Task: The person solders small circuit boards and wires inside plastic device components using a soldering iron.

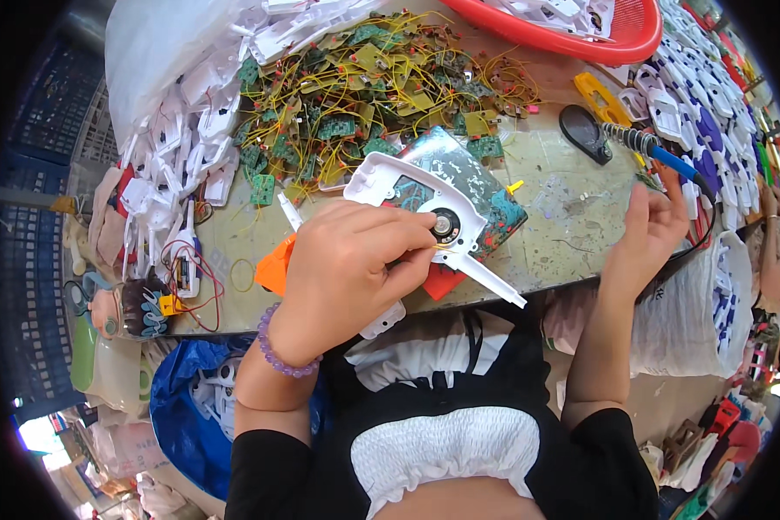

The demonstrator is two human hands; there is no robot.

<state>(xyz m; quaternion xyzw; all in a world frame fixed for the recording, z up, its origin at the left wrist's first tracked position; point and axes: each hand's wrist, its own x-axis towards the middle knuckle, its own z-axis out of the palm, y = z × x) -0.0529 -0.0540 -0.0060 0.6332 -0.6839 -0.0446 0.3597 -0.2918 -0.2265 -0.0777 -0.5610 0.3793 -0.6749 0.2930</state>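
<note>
A white plastic shell point(374, 176), shaped like half of a toy gun with a long narrow end, lies tilted over a worn, paint-spotted block point(504, 211). Set in the shell is a small round black speaker point(444, 225). My left hand point(355, 269) is closed on the shell beside the speaker, thumb and forefinger pinched together; a bit of yellow wire shows by the thumb. Over at the right, my right hand point(650, 217) has its fingers apart and half curled, just below the blue handle of a soldering iron point(674, 163). The iron's front end sits in a coiled spring holder point(628, 137).
Green circuit boards with yellow wires point(338, 128) are heaped at the back. White shells point(169, 143) pile up on the left, near a battery holder with red wires point(182, 276). A red basket point(572, 48), a black oval dish point(584, 134) and a yellow plastic piece point(600, 97) stand back right.
</note>
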